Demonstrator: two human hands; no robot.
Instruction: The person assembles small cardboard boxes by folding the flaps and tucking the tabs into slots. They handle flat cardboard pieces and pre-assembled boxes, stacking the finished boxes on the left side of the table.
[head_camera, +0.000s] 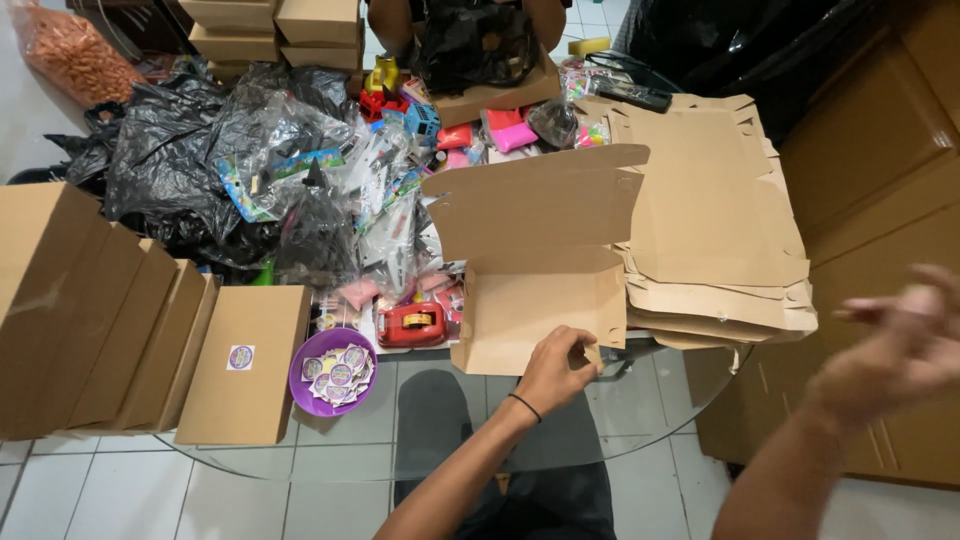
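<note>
cardboard box (540, 255), half-folded w/ lid flap up, sits at near edge of glass table (420, 460). l hand (555, 368) pinches its front lower edge; r hand (900, 345) blurred off to the side, grip unclear. looks mid-assembly; next probably needs r hand on box side flaps.

The open box (540, 270) is showing plain brown. The stack of flat cardboard (715, 220) is looking the same light brown. The bowl (318, 385) is showing purple, and the stickers (342, 368) in it are looking white and purple. The tape holder (412, 325) is shining red. The bags (190, 150) are looking black. The wristband (524, 406) is showing black.
</note>
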